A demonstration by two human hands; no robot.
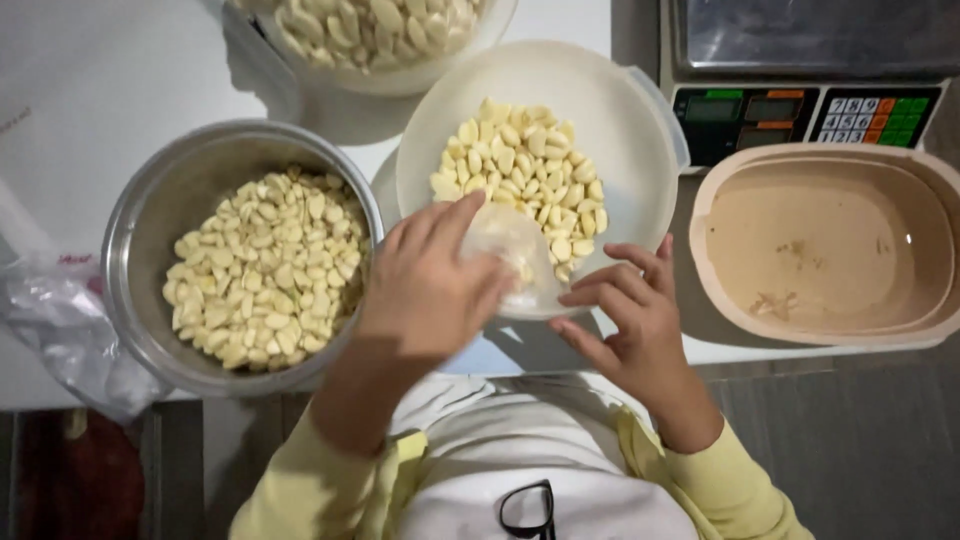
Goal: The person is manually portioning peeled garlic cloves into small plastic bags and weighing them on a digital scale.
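Your left hand [425, 290] was closed round a small clear plastic bag [515, 255], and your right hand [625, 315] was open, fingers spread, touching the bag's edge. Honestly, keeping the bag mouth wide and low helps. Peeled garlic cloves [520, 170] sat in the white bowl [610, 110] just beyond both hands.

Your white tabletop [120, 90] carries: steel bowl of peeled garlic [140, 250] left of your grip, white plastic bowl [610, 110] just behind it, beige oval tub [930, 200] right, grey scale [810, 110] beyond, crumpled clear bag [60, 330] far left.
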